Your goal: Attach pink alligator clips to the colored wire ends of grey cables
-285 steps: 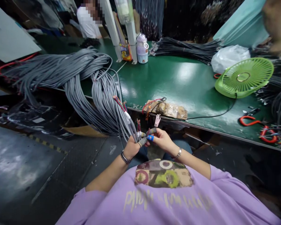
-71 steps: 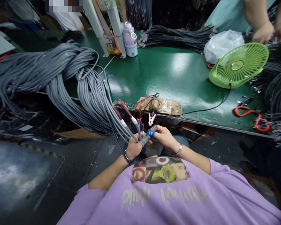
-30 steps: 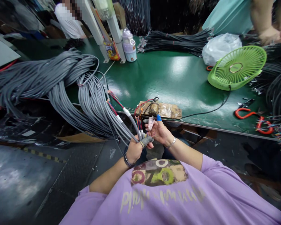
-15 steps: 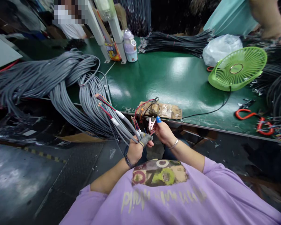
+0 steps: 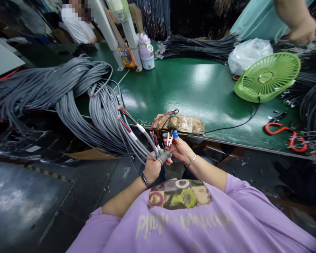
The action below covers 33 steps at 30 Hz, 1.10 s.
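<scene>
My left hand (image 5: 153,168) is closed around several grey cables (image 5: 144,150), just in front of the table edge. Dark covers sit on its thumb and fingertip. White bands and bare copper ends show on the coloured wires (image 5: 126,113) that stick out up and to the left. Close beside it, my right hand (image 5: 183,150) pinches a small pink clip-like tool (image 5: 169,139), and a blue cover is on its thumb. Thin wires run between the fingers of both hands; which cable they belong to is partly hidden.
A wooden block (image 5: 191,124) wrapped in tape lies at the edge of the green table (image 5: 200,84). Left is a large grey cable bundle (image 5: 76,80). Right are a green fan (image 5: 265,77) and red-handled cutters (image 5: 276,128). Another person's hand (image 5: 302,30) is at upper right.
The cable ends have swung right, closer to my right hand. My right hand has shifted slightly left with the pink tool. The other person's hand at upper right has moved.
</scene>
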### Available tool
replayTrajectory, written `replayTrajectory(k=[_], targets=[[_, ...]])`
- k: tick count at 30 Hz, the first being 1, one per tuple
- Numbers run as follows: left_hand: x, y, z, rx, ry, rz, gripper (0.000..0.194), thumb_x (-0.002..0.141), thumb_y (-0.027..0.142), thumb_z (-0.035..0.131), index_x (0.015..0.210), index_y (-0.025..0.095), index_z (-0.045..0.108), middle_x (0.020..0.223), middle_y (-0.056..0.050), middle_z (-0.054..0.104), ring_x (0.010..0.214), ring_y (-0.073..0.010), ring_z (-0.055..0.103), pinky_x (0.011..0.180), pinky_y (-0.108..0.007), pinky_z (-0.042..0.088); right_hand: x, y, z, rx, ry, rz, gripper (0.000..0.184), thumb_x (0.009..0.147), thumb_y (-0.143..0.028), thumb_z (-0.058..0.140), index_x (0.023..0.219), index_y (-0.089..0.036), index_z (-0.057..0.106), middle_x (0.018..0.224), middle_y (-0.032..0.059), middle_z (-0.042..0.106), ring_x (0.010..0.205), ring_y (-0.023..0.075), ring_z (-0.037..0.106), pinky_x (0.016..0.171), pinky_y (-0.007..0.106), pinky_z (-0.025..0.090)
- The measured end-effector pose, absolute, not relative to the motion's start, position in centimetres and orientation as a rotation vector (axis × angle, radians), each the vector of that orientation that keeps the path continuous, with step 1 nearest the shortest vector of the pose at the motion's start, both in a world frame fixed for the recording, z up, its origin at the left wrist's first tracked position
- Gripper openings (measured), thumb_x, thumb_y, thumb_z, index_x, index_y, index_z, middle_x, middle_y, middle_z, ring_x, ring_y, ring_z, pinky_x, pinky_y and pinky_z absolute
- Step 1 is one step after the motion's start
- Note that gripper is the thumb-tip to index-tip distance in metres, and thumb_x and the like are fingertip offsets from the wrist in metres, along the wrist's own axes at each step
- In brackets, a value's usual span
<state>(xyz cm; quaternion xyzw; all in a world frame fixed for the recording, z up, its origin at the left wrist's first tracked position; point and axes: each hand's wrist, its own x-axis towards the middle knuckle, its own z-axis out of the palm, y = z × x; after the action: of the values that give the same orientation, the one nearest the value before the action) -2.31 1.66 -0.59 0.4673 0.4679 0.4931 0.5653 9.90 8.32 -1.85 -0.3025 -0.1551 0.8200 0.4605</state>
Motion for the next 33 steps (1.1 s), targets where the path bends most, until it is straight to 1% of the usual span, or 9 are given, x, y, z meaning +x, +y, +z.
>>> replayTrajectory(k=[5,8,11,13,18,21,24,29,33], targets=[[-2.6,1.5,-0.6,1.137,1.089,1.161,0.029,0.081,0.039,0.064,0.068,0.014,0.069,0.062,-0.005,0.069,0.054,-0.0142,0.063,0.054,-0.026,0.052,11.0,7.1,-1.7,-0.703,-0.527,2.064,0.058,0.074,-0.074,0.051,0.083,-0.017,0.062,0.074,0.0038,0.065,0.061,0.0127,0.057,0.058,0.026,0.046],[-2.7,1.2,-0.6,1.150,1.084,1.165,0.029,0.082,0.039,0.063,0.070,0.014,0.069,0.063,-0.005,0.069,0.054,-0.0141,0.062,0.054,-0.026,0.051,12.0,5.5,-1.8,-0.694,-0.766,2.049,0.061,0.066,-0.074,0.060,0.086,-0.016,0.064,0.075,0.0038,0.064,0.062,0.0132,0.056,0.061,0.027,0.046],[-3.0,0.9,-0.5,1.213,1.094,1.128,0.027,0.081,0.039,0.065,0.069,0.015,0.069,0.063,-0.004,0.069,0.054,-0.0142,0.062,0.056,-0.027,0.051,12.7,4.1,-1.7,-0.803,-0.986,1.880,0.047,0.065,-0.059,0.073,0.079,-0.016,0.063,0.068,0.0003,0.059,0.059,0.0102,0.050,0.059,0.025,0.042],[-3.2,0.8,-0.4,1.283,1.112,1.076,0.026,0.080,0.038,0.066,0.068,0.015,0.069,0.063,-0.005,0.069,0.056,-0.0145,0.062,0.058,-0.027,0.051,12.9,3.6,-1.4,-0.897,-1.085,1.750,0.037,0.068,-0.050,0.075,0.077,-0.016,0.064,0.065,-0.0011,0.058,0.057,0.0092,0.048,0.058,0.024,0.040],[-3.7,1.1,-0.1,1.401,1.098,0.882,0.024,0.076,0.036,0.070,0.066,0.015,0.070,0.060,-0.004,0.069,0.055,-0.0139,0.061,0.057,-0.025,0.049,12.9,3.9,-0.6,-0.899,-1.312,1.667,0.031,0.070,-0.046,0.073,0.074,-0.016,0.066,0.065,-0.0006,0.061,0.060,0.0112,0.052,0.062,0.026,0.044],[-3.8,1.1,0.0,1.323,1.091,0.901,0.025,0.077,0.037,0.069,0.068,0.014,0.069,0.060,-0.004,0.069,0.054,-0.0141,0.061,0.056,-0.025,0.049,12.7,4.1,-0.7,-0.927,-1.310,1.610,0.031,0.073,-0.046,0.071,0.074,-0.016,0.066,0.068,-0.0001,0.061,0.062,0.0111,0.052,0.062,0.025,0.043],[-3.7,0.9,-0.2,1.207,1.090,1.011,0.026,0.079,0.038,0.067,0.069,0.014,0.068,0.061,-0.004,0.069,0.055,-0.0143,0.061,0.056,-0.026,0.051,12.6,4.0,-1.3,-1.002,-1.153,1.583,0.033,0.074,-0.049,0.069,0.072,-0.016,0.064,0.066,-0.0003,0.059,0.057,0.0090,0.048,0.056,0.023,0.041],[-3.7,0.8,-0.9,1.127,1.097,1.120,0.026,0.079,0.040,0.067,0.073,0.014,0.069,0.062,-0.004,0.069,0.055,-0.0143,0.062,0.056,-0.026,0.051,12.8,3.3,-1.8,-0.977,-0.857,1.783,0.048,0.072,-0.064,0.062,0.081,-0.017,0.061,0.069,0.0006,0.058,0.055,0.0096,0.048,0.054,0.025,0.044],[-3.8,1.0,-1.0,1.191,1.114,1.063,0.027,0.079,0.041,0.066,0.075,0.014,0.069,0.066,-0.005,0.071,0.057,-0.0153,0.064,0.057,-0.026,0.051,12.4,3.0,-1.1,-1.015,-1.083,1.723,0.042,0.065,-0.054,0.074,0.078,-0.017,0.060,0.064,-0.0020,0.055,0.054,0.0086,0.044,0.051,0.023,0.038]])
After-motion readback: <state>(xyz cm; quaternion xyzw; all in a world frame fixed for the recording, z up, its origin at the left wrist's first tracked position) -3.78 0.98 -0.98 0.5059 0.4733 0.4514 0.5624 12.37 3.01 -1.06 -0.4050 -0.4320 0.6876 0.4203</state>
